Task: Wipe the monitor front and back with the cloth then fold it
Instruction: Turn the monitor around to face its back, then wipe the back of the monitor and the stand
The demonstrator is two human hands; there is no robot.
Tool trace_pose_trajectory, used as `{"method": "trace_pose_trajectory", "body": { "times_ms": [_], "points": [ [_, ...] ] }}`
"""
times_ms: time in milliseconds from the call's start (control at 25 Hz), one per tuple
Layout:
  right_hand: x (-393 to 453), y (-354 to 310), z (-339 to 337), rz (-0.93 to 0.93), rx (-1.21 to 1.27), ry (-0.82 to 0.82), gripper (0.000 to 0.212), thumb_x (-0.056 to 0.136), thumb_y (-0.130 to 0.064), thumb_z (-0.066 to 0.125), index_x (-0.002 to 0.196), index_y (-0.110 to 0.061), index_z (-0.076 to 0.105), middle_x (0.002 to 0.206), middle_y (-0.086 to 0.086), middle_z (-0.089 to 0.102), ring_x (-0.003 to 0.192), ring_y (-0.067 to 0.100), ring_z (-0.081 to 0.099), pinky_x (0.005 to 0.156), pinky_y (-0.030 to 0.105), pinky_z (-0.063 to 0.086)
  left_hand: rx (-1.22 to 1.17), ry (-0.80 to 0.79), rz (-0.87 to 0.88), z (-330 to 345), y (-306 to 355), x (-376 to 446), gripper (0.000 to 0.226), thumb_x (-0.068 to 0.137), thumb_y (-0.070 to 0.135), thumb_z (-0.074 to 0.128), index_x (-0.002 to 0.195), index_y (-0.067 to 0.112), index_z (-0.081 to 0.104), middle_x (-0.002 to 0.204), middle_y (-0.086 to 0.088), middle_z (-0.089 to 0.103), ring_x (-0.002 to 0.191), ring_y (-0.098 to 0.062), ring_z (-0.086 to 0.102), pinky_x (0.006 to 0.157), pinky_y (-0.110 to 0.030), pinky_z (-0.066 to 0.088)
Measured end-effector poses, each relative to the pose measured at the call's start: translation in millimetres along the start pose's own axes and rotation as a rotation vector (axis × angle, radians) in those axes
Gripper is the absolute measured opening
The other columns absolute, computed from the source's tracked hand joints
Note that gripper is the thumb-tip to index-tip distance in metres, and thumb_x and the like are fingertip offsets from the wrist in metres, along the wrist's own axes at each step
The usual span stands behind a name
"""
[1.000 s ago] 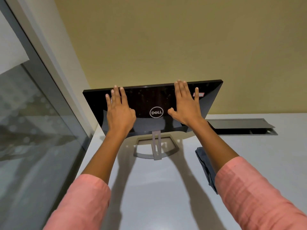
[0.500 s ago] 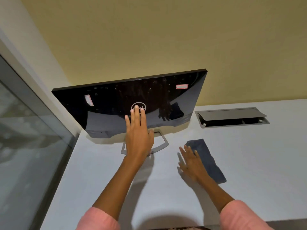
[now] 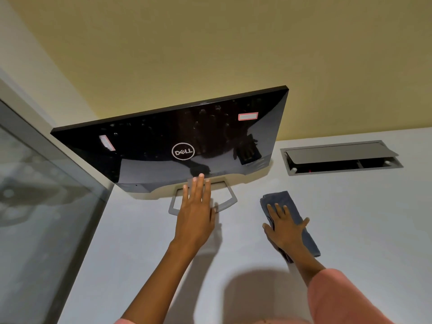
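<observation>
The black monitor [image 3: 163, 141] stands on the white desk with its glossy back and logo facing me, on a grey open-frame stand [image 3: 230, 197]. My left hand [image 3: 195, 213] is open with fingers together, hovering over the stand just below the monitor's lower edge. A folded dark blue-grey cloth [image 3: 282, 199] lies on the desk to the right of the stand. My right hand [image 3: 284, 228] lies flat on the cloth with fingers spread, covering its middle.
A grey cable hatch [image 3: 341, 157] with its lid half raised is set into the desk [image 3: 350, 218] at the back right. A glass partition [image 3: 35, 206] runs along the left edge. A yellow wall [image 3: 210, 54] stands behind the monitor.
Both hands left the monitor's back. My left hand dropped to just above the stand. My right hand moved down to the right and came to rest on the cloth.
</observation>
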State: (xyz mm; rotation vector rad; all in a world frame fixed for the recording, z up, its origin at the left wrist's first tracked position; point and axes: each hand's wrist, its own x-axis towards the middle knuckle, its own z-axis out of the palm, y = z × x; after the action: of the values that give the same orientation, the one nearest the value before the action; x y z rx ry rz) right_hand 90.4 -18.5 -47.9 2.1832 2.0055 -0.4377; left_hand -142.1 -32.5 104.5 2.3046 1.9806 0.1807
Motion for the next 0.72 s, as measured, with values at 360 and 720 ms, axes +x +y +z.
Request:
{"method": "trace_pose_trajectory", "body": {
  "times_ms": [360,720],
  "points": [
    [4,11,-8,-0.116,-0.052,0.015,0.096,0.064,-0.024,0.084,0.145,-0.022,0.033,0.150,0.008,0.036,0.126,0.032,0.046,0.084,0.045,0.052,-0.067,0.137,-0.093,1,-8,-14,0.071,0.098,0.018,0.040,0.147,0.017,-0.012,0.156,-0.002,-0.014,0.143,-0.019,-0.014,0.111,-0.029,-0.017],
    [-77,-80,-30,-0.447,0.401,0.379,0.087,0.076,-0.008,0.061,0.150,-0.018,0.014,0.155,-0.003,0.017,0.135,0.026,0.037,0.092,0.041,0.045,-0.591,0.107,-0.113,-9,-33,-25,0.050,0.100,0.037,0.035,0.147,0.027,0.019,0.146,0.019,0.011,0.134,0.005,-0.004,0.110,-0.019,-0.001]
  ]
}}
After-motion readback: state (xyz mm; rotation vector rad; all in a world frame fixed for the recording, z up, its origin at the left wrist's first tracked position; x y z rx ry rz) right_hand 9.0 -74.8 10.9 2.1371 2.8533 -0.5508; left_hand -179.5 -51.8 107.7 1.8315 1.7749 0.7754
